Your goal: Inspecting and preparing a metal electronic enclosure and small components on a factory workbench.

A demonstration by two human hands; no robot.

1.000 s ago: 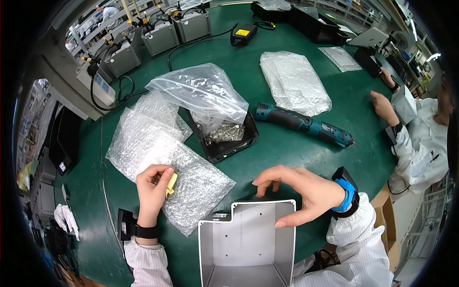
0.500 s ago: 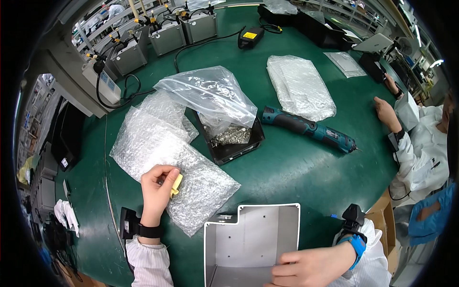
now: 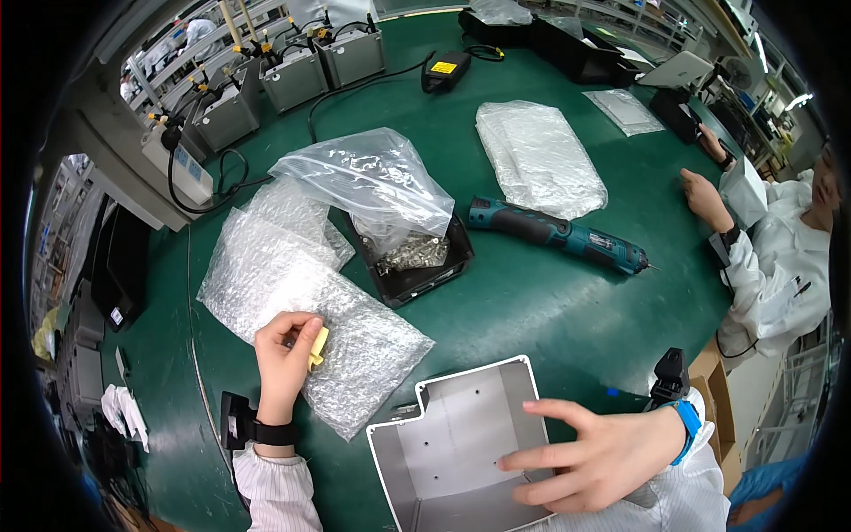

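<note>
Between the thumb and fingers of my left hand (image 3: 281, 353) is a small yellow piece (image 3: 317, 348), whose exact kind I cannot make out. That hand is over a sheet of bubble wrap (image 3: 363, 355). At the lower middle a grey box with a white rim (image 3: 479, 443) lies open side up, slightly turned, with a notch at one corner and small holes in its inner face. My right hand (image 3: 603, 452) reaches across the box's right wall, fingers spread and nothing in them. Its fingertips are over the inside; whether they touch it is unclear.
Beyond the wrap stands a black tray of small metal parts (image 3: 417, 284), partly under a clear zip bag (image 3: 368, 177). A teal electric screwdriver (image 3: 563, 235) and folded bubble wrap (image 3: 541, 160) lie to the right. A co-worker (image 3: 780, 257) sits at the right edge.
The grey box has turned counterclockwise. My right hand has moved up over its right wall and spread its fingers. My left hand keeps the yellow piece. The whole view has shifted slightly.
</note>
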